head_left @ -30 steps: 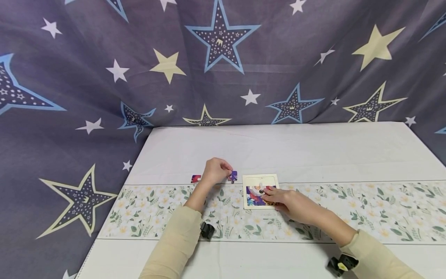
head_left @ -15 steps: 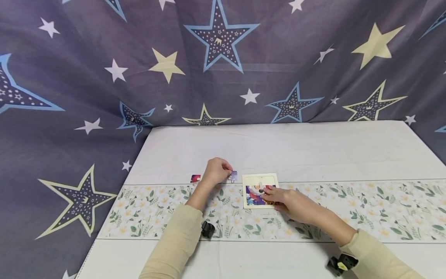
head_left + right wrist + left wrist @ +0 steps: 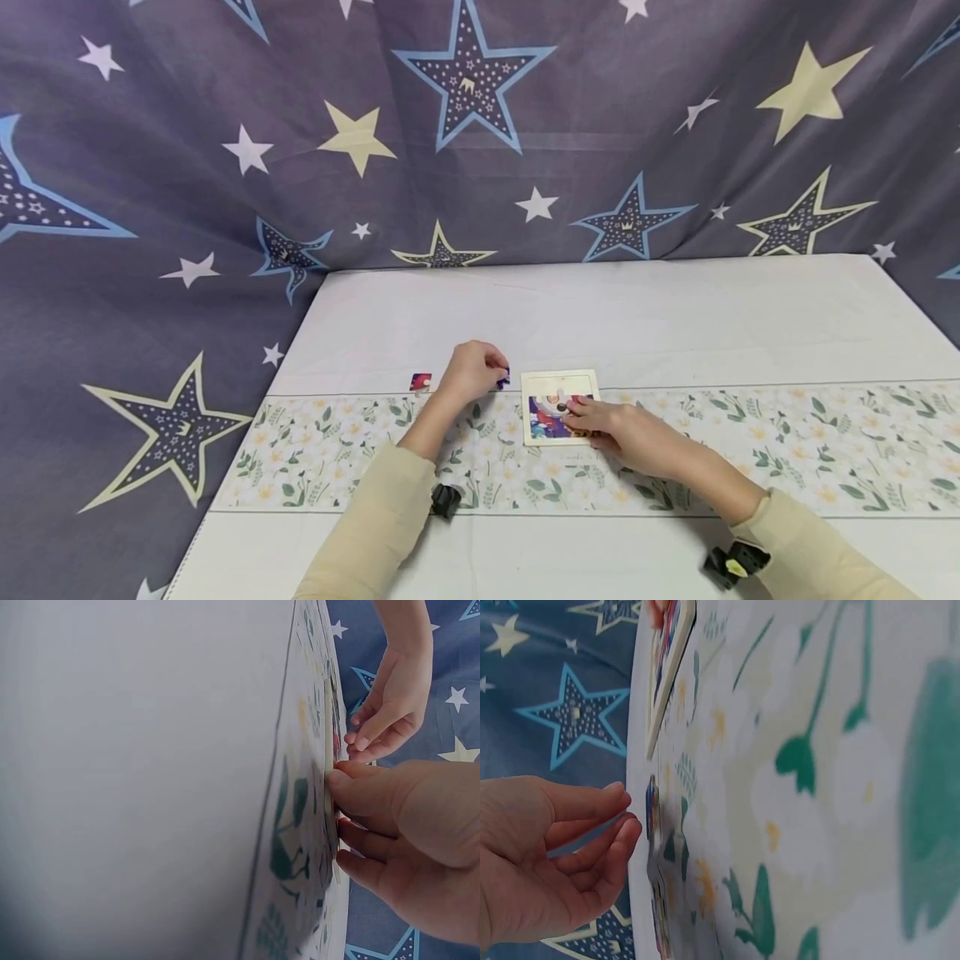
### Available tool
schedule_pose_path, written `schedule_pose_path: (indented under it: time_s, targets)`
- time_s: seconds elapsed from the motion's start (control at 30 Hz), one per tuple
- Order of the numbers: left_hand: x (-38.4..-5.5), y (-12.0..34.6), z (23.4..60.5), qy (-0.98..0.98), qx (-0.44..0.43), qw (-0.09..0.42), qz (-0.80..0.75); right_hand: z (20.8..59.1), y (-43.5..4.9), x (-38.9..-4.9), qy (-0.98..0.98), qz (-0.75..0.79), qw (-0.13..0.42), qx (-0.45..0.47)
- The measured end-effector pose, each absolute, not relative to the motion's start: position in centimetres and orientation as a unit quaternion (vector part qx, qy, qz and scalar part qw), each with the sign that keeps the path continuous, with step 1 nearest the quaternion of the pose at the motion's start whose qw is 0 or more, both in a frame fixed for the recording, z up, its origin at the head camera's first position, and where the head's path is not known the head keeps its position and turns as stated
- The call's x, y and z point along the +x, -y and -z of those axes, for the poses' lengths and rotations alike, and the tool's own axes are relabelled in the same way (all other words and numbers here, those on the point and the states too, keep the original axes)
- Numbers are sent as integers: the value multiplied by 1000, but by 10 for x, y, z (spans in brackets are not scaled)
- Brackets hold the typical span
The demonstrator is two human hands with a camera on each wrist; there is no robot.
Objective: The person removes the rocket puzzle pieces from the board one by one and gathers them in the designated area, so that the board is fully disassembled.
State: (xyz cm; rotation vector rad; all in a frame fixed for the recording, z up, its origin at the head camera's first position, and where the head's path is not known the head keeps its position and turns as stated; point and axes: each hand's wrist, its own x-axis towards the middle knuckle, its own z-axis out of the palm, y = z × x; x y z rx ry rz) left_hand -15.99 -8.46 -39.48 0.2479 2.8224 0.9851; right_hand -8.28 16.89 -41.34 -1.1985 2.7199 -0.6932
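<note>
In the head view my left hand [image 3: 472, 371] reaches over a small purple jigsaw piece [image 3: 504, 381], covering much of it. The left wrist view shows that hand's thumb and fingertips close together with nothing between them, right beside the flat piece [image 3: 653, 802] on the table. A cream puzzle tray [image 3: 527, 425] lies to its right, with a colourful cartoon picture [image 3: 543, 419] in its lower part and a bare upper part. My right hand [image 3: 633, 433] rests at the tray's right side, fingers extended over the picture. A red jigsaw piece [image 3: 421, 382] lies left of my left hand.
A white tablecloth [image 3: 600, 317] with a floral band [image 3: 750, 450] covers the table. Behind it and at the left hangs a dark star-patterned curtain [image 3: 300, 100]. A black device [image 3: 446, 500] is on the left sleeve, another black device [image 3: 735, 567] on the right.
My left hand has shifted slightly right and now hides more of the purple piece, which looked paler half a second ago. My right hand has stayed on the tray.
</note>
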Motion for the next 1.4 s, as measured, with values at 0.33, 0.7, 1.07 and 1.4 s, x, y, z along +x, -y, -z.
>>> schedule_pose_path:
  time_s: [0.33, 0.7, 1.07, 1.4]
  targets:
    - [-134, 65, 393, -934, 161, 114, -298, 414, -169, -83, -890, 223, 36, -396]
    - [-121, 50, 396, -948, 193, 109, -230, 415, -168, -83, -894, 224, 45, -386]
    - [-123, 44, 397, -953, 175, 88, -233, 414, -169, -82, -893, 225, 31, -388]
    - [-122, 43, 397, -951, 185, 95, -228, 415, -169, -82, -894, 228, 33, -386]
